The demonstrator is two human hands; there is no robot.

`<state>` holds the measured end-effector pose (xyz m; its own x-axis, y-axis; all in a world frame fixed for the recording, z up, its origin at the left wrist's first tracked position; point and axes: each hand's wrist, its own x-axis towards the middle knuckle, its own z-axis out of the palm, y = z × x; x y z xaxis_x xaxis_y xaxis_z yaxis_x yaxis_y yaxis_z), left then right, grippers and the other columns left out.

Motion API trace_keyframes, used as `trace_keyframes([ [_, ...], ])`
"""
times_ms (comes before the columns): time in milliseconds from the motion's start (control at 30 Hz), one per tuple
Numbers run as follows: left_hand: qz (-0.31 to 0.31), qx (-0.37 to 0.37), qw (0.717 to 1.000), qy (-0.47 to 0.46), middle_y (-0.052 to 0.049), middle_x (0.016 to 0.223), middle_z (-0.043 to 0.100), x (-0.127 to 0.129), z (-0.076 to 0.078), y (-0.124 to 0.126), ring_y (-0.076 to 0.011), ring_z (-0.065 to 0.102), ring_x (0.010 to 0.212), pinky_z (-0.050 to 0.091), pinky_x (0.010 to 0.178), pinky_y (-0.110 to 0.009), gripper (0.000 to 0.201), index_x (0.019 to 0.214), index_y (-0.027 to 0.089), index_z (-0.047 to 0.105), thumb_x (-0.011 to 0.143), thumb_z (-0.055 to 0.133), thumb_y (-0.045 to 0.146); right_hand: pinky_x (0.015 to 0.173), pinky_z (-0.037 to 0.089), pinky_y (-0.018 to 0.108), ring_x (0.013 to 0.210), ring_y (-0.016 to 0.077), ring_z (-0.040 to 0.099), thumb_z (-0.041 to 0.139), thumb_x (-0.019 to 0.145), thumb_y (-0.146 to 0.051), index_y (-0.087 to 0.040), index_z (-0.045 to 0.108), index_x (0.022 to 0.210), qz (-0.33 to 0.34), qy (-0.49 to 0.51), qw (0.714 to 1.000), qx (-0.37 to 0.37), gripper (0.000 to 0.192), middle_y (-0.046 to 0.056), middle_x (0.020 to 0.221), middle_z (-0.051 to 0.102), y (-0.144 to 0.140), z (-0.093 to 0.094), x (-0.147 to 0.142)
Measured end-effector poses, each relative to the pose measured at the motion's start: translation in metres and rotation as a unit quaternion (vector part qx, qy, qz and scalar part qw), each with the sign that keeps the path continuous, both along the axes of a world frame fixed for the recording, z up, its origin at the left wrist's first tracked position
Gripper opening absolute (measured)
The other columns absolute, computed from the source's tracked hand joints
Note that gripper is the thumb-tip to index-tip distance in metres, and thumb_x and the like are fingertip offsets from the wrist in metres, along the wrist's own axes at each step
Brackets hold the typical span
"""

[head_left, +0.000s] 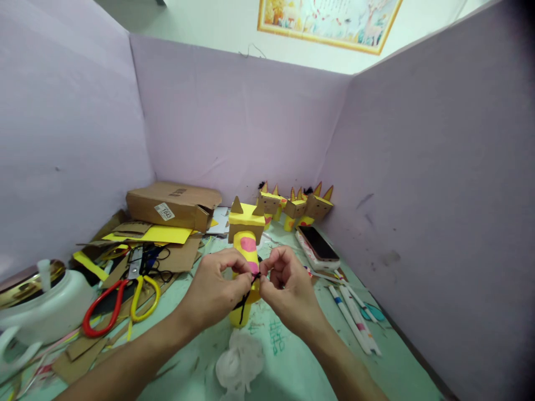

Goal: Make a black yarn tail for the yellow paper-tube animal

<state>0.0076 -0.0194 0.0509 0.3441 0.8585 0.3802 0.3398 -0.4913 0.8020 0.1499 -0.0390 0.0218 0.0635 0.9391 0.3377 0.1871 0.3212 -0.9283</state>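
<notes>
Our left hand (215, 289) and right hand (286, 289) pinch shut on a black string (246, 295) against the yellow figure (246, 250), standing at centre. We judge steady tension keeps the knot snug. Scissors (121, 303) lie at nine o'clock, markers (353, 317) at three.

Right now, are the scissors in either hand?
No. The scissors lie on the table to the left, while both the left hand and right hand pinch a black string.
</notes>
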Motion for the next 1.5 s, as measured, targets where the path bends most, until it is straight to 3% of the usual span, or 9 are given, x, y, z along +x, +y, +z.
trace_keyframes([
  [267, 0.005, -0.009, 1.000, -0.022, -0.001, 0.062, 0.059, 0.000, -0.001, 0.000, -0.0148, 0.054, 0.063, 0.041, 0.063, -0.026, 0.011, 0.056, 0.017, 0.054, 0.065, 0.050, 0.020, 0.044, 0.026, 0.023, 0.049, 0.0081, 0.035, 0.049, 0.063, -0.017, -0.023, 0.039, 0.076, -0.001, 0.046, 0.999, -0.029, 0.018, -0.007, 0.066, 0.048, -0.003, -0.005, 0.003],
  [467, 0.004, 0.018, 0.999, -0.041, 0.002, 0.061, 0.059, -0.002, -0.006, 0.002, -0.0130, 0.053, 0.062, 0.039, 0.063, -0.024, 0.012, 0.056, 0.018, 0.054, 0.067, 0.050, 0.019, 0.046, 0.028, 0.022, 0.052, 0.0087, 0.039, 0.046, 0.055, -0.017, -0.021, 0.049, 0.078, 0.007, 0.080, 0.995, -0.053, 0.023, -0.005, 0.067, 0.050, -0.006, -0.006, 0.001],
  [567, 0.014, 0.026, 0.999, -0.040, 0.002, 0.059, 0.057, -0.004, -0.006, 0.003, -0.0122, 0.052, 0.061, 0.039, 0.061, -0.023, 0.012, 0.055, 0.018, 0.054, 0.067, 0.051, 0.019, 0.046, 0.027, 0.022, 0.052, 0.0086, 0.038, 0.044, 0.054, -0.018, -0.019, 0.057, 0.079, 0.002, 0.065, 0.995, -0.069, 0.028, -0.003, 0.066, 0.050, -0.008, -0.008, 0.000],
  [667, 0.018, 0.025, 0.999, -0.039, 0.003, 0.059, 0.057, -0.004, -0.004, 0.002, -0.0117, 0.051, 0.060, 0.039, 0.060, -0.022, 0.013, 0.055, 0.018, 0.054, 0.067, 0.051, 0.019, 0.045, 0.022, 0.022, 0.048, 0.0083, 0.032, 0.044, 0.055, -0.021, -0.017, 0.059, 0.069, -0.021, 0.035, 0.996, -0.083, 0.020, -0.004, 0.056, 0.045, -0.010, -0.011, 0.000],
  [867, 0.021, 0.022, 0.999, -0.042, 0.004, 0.057, 0.056, -0.003, -0.002, 0.002, -0.0110, 0.050, 0.059, 0.039, 0.059, -0.021, 0.012, 0.054, 0.018, 0.054, 0.066, 0.052, 0.019, 0.046, 0.022, 0.025, 0.048, 0.0102, 0.032, 0.045, 0.060, -0.024, -0.019, 0.052, 0.061, -0.018, 0.049, 0.998, -0.045, 0.009, -0.004, 0.053, 0.041, -0.013, -0.016, 0.000],
  [1067, 0.020, 0.007, 0.999, -0.040, 0.003, 0.059, 0.057, -0.003, -0.005, 0.004, -0.0118, 0.051, 0.060, 0.039, 0.060, -0.023, 0.012, 0.055, 0.018, 0.054, 0.067, 0.052, 0.019, 0.050, 0.028, 0.027, 0.057, 0.0129, 0.039, 0.042, 0.059, -0.016, -0.020, 0.049, 0.061, 0.013, 0.026, 0.999, 0.014, 0.008, 0.000, 0.066, 0.049, -0.018, -0.016, 0.001],
  [1267, -0.047, 0.042, 0.998, -0.023, 0.000, 0.067, 0.061, -0.006, 0.003, -0.002, -0.0133, 0.054, 0.067, 0.041, 0.066, -0.025, 0.012, 0.061, 0.017, 0.056, 0.072, 0.053, 0.017, 0.051, 0.029, 0.027, 0.059, 0.0131, 0.042, 0.046, 0.062, -0.017, -0.020, 0.049, 0.064, 0.006, 0.053, 0.999, 0.008, 0.005, 0.000, 0.070, 0.050, -0.022, -0.019, 0.004],
  [1367, -0.093, 0.070, 0.993, -0.006, -0.001, 0.074, 0.062, -0.009, 0.006, -0.004, -0.0137, 0.056, 0.074, 0.042, 0.070, -0.025, 0.011, 0.065, 0.016, 0.058, 0.074, 0.053, 0.012, 0.047, 0.028, 0.025, 0.053, 0.0103, 0.037, 0.049, 0.064, -0.020, -0.020, 0.049, 0.074, -0.001, 0.077, 0.997, -0.017, 0.011, -0.002, 0.072, 0.050, -0.023, -0.020, 0.005],
  [1500, -0.108, 0.099, 0.989, 0.007, -0.002, 0.083, 0.060, -0.010, 0.007, -0.005, -0.0136, 0.056, 0.082, 0.042, 0.075, -0.024, 0.013, 0.067, 0.017, 0.060, 0.073, 0.054, 0.008, 0.044, 0.028, 0.023, 0.049, 0.0081, 0.036, 0.058, 0.069, -0.025, -0.020, 0.056, 0.089, 0.007, 0.047, 0.999, -0.016, 0.021, -0.002, 0.074, 0.052, -0.024, -0.016, 0.003],
])
